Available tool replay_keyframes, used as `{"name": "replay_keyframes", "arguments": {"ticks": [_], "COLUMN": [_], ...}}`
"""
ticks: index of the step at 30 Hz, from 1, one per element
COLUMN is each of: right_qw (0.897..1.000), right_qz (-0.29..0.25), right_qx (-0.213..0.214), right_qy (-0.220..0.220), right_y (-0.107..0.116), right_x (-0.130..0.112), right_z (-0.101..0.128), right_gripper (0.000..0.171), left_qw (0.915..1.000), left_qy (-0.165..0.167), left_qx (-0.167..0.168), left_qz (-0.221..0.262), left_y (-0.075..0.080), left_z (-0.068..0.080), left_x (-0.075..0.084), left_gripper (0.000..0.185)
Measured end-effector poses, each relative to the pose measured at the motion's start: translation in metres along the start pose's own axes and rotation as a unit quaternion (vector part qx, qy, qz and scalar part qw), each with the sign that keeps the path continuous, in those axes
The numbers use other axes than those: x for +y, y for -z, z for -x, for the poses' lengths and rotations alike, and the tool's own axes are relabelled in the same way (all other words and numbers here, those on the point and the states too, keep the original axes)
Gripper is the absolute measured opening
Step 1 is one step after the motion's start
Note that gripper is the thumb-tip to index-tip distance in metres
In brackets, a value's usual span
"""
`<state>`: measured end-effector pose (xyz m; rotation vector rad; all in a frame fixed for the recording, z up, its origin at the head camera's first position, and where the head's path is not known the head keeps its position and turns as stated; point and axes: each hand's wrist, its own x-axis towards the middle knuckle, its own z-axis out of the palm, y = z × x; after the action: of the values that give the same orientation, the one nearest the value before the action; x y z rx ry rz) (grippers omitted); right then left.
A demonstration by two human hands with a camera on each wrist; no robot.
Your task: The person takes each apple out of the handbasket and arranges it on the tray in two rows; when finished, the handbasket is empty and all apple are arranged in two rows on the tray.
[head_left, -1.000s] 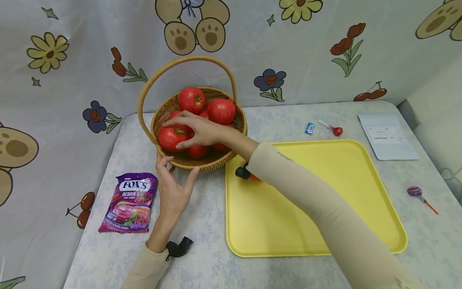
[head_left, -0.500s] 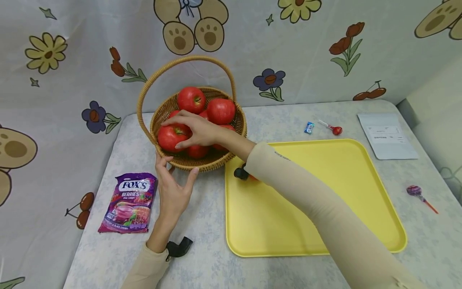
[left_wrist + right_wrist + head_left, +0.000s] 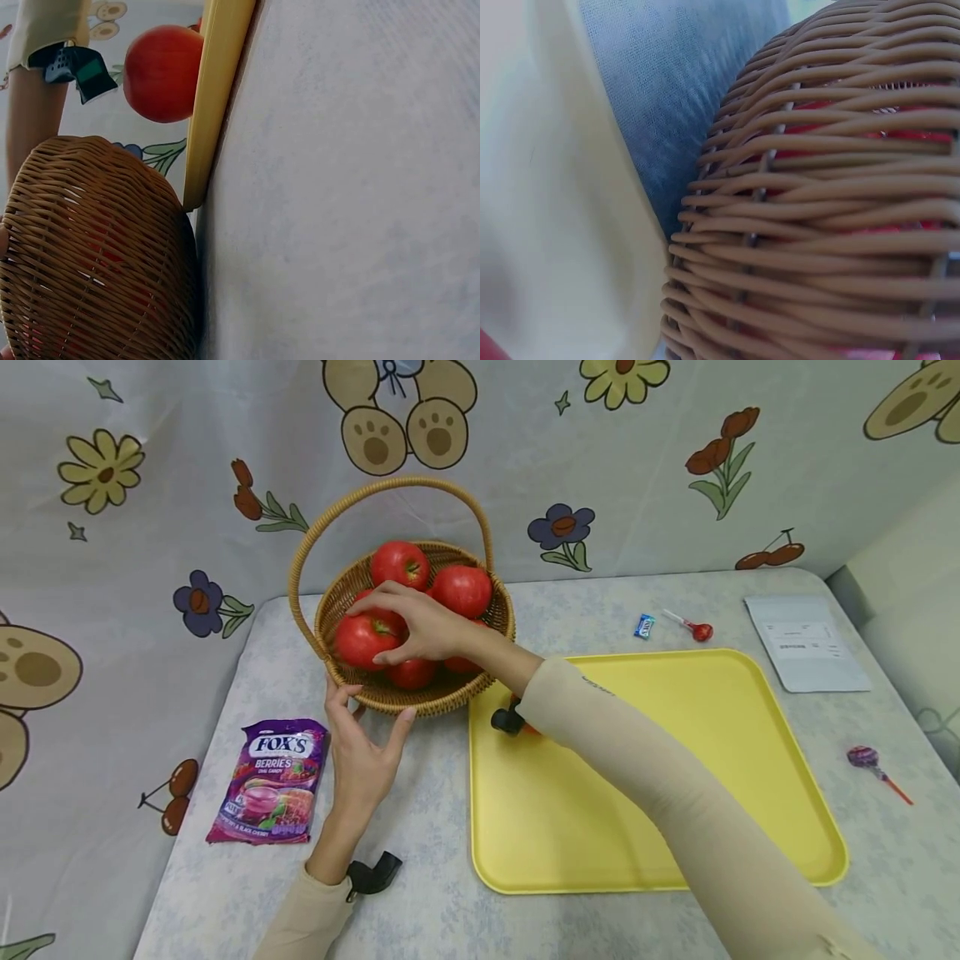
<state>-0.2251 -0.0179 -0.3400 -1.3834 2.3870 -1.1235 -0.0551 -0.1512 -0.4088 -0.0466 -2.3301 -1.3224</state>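
My right hand (image 3: 427, 622) reaches over the wicker basket (image 3: 442, 703) and grips a red apple (image 3: 363, 642) at its near left side, thumb and fingers round it. Several more red apples (image 3: 461, 592) lie in the basket. Low on the basket's near left side, my left hand (image 3: 363, 768) holds the wall, thumb spread from the fingers. The left wrist view shows the basket's woven wall (image 3: 97, 240) and another apple (image 3: 163, 73) on the yellow tray. The right wrist view shows mostly weave (image 3: 817, 195), with the right hand out of sight.
The yellow tray (image 3: 585, 827) lies right of the basket, under the right forearm. A purple candy bag (image 3: 270, 781) lies to the left. On the right are a small blue sweet (image 3: 643, 626), a red lollipop (image 3: 701, 632), a grey pouch (image 3: 806, 643) and a purple lollipop (image 3: 864, 757).
The gripped apple and the right hand have shifted slightly right and up within the basket. The left hand has stayed at the basket's side.
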Motion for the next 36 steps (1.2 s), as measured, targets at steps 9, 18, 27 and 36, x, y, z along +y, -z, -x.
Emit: {"name": "replay_keyframes", "arguments": {"ticks": [9, 18, 27, 36], "right_qw": [1.0, 0.999, 0.998, 0.998], "right_qz": [0.003, 0.003, -0.018, -0.006], "right_qx": [0.015, 0.026, 0.051, 0.051], "right_qy": [0.025, 0.025, 0.031, 0.028], "right_y": [0.006, 0.023, 0.045, 0.071], "right_x": [0.001, -0.003, -0.008, -0.016], "right_z": [0.01, 0.033, 0.064, 0.101], "right_gripper": [0.059, 0.061, 0.057, 0.058], "left_qw": [1.0, 1.0, 1.0, 1.0], "left_qy": [0.002, 0.006, 0.008, 0.001], "left_qx": [0.002, -0.002, -0.001, 0.004], "left_qz": [0.002, -0.002, 0.002, 0.003], "left_y": [0.0, 0.0, 0.0, 0.0], "left_z": [0.001, 0.001, 0.0, 0.0], "left_x": [0.0, 0.0, 0.0, -0.001], "left_gripper": [0.069, 0.067, 0.069, 0.07]}}
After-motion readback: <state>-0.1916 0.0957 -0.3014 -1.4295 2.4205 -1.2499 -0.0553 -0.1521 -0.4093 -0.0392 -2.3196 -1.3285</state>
